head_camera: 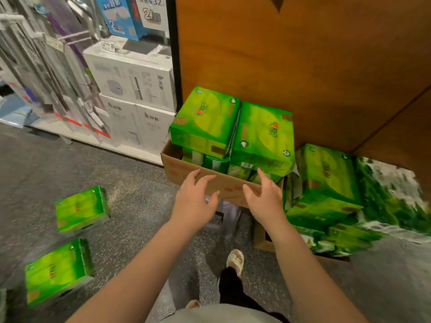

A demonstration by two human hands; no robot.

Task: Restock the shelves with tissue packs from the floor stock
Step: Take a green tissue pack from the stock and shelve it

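An open cardboard box [186, 170] on the floor holds green tissue packs; two of them, a left pack [205, 120] and a right pack [263, 136], lie on top. My left hand [194, 199] and my right hand [265, 197] hover just in front of the box's near wall, fingers spread, holding nothing. More green packs [326, 183] are stacked to the right of the box. Two loose packs lie on the floor at the left, one nearer the box [81, 209] and one closer to me [57, 271].
A brown wooden panel [303, 54] rises behind the box. White appliance boxes [137, 80] stand on a low shelf at the left. The floor is grey speckled. My feet [235, 259] are below the hands.
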